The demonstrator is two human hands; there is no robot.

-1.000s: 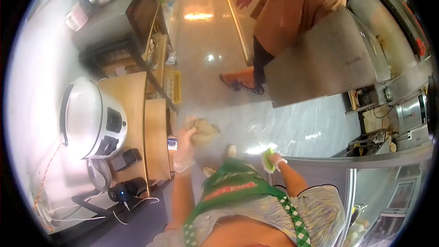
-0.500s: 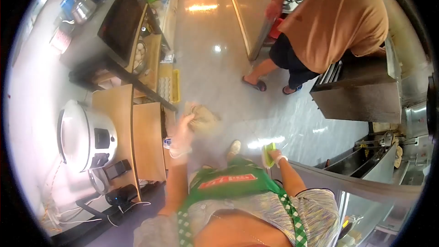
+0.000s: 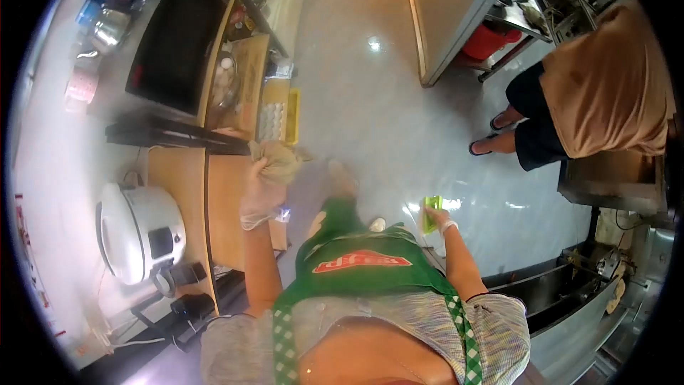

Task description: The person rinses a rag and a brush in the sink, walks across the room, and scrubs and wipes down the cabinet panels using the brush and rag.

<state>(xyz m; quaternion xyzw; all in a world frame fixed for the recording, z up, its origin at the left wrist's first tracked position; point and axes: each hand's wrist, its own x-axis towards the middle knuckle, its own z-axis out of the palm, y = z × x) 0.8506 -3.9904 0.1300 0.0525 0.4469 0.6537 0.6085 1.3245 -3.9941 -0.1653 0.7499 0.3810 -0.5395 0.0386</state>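
Observation:
My left hand (image 3: 262,196), in a clear plastic glove, is closed on a crumpled tan cloth (image 3: 279,162). It hangs in front of the wooden cabinet (image 3: 235,217), near the shelf corner. Low on my right side, my right hand (image 3: 440,219) is closed around a bright green oblong object (image 3: 430,212) with a pale part. Its exact kind is too small to make out. A pale band circles that wrist. The green apron (image 3: 363,260) on my body lies between the two arms.
A co-worker in a brown shirt (image 3: 605,85) stands at right beside a metal counter (image 3: 616,185). On the left are a white rice cooker (image 3: 139,232), a dark oven (image 3: 178,43), a bowl of eggs (image 3: 224,82) and an egg tray (image 3: 272,122). A partition (image 3: 445,14) edges the walkway.
My view has moved forward along the floor. The cloth in my left hand is now closer to the shelves. The co-worker appears farther right, and a red bucket shows more fully.

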